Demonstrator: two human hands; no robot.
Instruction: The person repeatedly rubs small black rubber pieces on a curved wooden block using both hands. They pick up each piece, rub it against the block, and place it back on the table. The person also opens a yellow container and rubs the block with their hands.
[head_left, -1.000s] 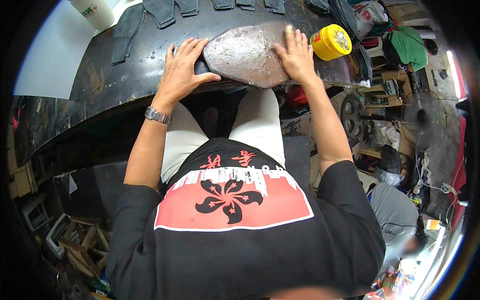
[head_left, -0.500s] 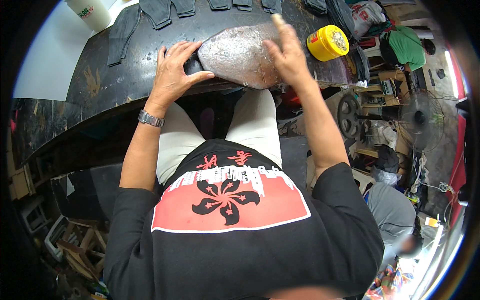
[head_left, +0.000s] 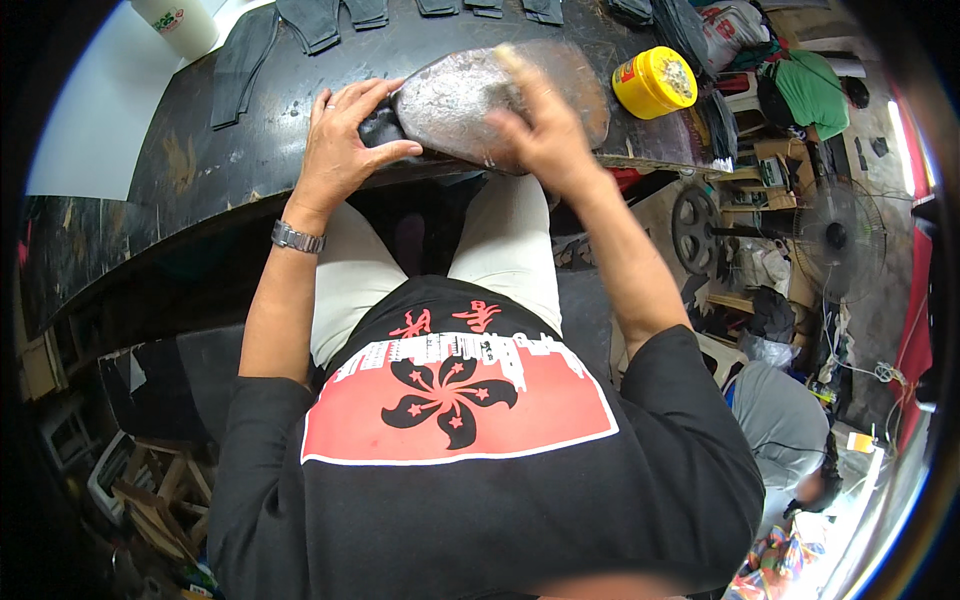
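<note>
A flat, rounded slab (head_left: pixel 455 100), worn and shiny grey-brown, lies at the near edge of the dark table. My left hand (head_left: pixel 345 135) spans its left end, fingers at the far side and thumb at the near side. Between them is a small glossy black piece (head_left: pixel 380 130) against the slab's end; its material is hard to make out. Over the slab's middle, my right hand (head_left: pixel 545 125) is smeared by motion. A pale tip shows at its far end, and I cannot tell whether that is a covered finger or something held.
A yellow tub (head_left: pixel 655 83) with a crusted top stands right of the slab. Flat black pieces (head_left: pixel 310 25) lie along the table's (head_left: pixel 270 150) far side. A white container (head_left: pixel 178 25) is at far left. A fan (head_left: pixel 835 235) and two people are off to the right.
My right hand has moved left across the slab. The left hand stays at the slab's left end, nearly still, and the black piece between its fingers shows more plainly.
</note>
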